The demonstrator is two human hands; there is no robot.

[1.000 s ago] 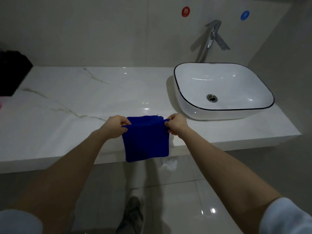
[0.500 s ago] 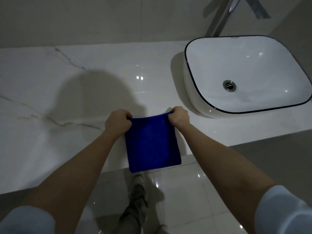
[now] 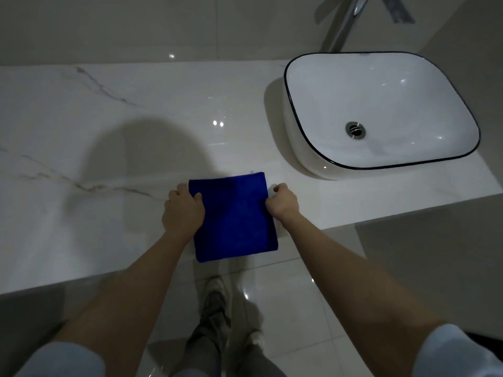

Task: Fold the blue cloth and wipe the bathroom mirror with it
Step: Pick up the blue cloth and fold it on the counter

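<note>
One blue cloth (image 3: 234, 216), folded square, on the counter (image 3: 109, 159) at its front edge, left of one sink (image 3: 381, 110). Two hands: left hand (image 3: 183, 210) grips its left edge, right hand (image 3: 281, 202) seemingly pinches its right edge.

Marble countertop (image 3: 109, 159)
A blue cloth (image 3: 234, 213) is laid at its front edge; a black-rimmed basin (image 3: 299, 148) is set to the right.

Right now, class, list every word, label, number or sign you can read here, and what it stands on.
None can be read: the blue cloth, the marble counter, the white basin and the tap show no text.
A tiny pale tab at the cloth's far edge is too small to read.
</note>
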